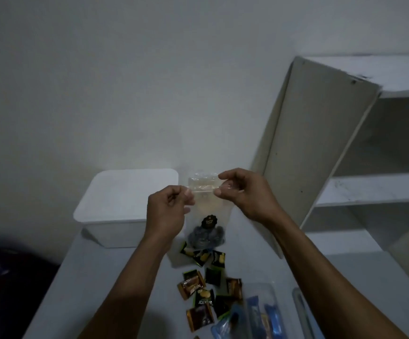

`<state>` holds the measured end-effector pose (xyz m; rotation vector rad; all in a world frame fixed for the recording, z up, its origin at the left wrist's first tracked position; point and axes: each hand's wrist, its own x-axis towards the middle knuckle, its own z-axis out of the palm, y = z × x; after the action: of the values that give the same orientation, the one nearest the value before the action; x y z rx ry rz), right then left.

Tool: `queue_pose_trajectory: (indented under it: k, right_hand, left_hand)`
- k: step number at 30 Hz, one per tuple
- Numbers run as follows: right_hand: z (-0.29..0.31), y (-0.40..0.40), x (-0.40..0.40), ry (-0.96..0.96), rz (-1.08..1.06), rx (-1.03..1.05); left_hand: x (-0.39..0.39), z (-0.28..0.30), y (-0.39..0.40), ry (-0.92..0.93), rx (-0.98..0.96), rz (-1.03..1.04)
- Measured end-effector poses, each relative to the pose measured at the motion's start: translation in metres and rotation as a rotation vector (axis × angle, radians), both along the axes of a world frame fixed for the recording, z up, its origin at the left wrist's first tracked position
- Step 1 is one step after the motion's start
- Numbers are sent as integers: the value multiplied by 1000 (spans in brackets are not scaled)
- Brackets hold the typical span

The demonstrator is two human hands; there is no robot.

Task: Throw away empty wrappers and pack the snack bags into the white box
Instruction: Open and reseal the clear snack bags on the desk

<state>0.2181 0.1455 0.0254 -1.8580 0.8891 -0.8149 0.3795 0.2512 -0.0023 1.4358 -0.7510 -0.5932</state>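
Snack bag (pixel 207 216) hangs upright, top edge pinched by both hands.

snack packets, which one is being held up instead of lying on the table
The clear bag with dark pieces at its bottom, pinched at its top by both hands; the small wrapped ones lie on the table.

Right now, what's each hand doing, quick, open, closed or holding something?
Left hand: closed, pinching the top left edge of the clear snack bag.
Right hand: closed, pinching the same bag's top right edge.
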Motion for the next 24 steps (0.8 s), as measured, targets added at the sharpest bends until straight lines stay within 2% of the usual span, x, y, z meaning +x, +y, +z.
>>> queue_pose_trajectory:
  k: [4, 7, 18, 24]
  right_hand:
    - [34, 28, 10, 248, 103, -275]
    - [50, 39, 20, 344, 149, -367]
    - [65, 57, 36, 477, 155, -489]
    - [65, 58, 39, 465, 177, -461]
  left_hand:
    - [-7, 15, 23, -76, -21, 0]
    - [-9, 26, 34, -122, -31, -11]
    - [-2, 42, 50, -196, -22, -11]
    - [8, 42, 54, -184, -17, 2]
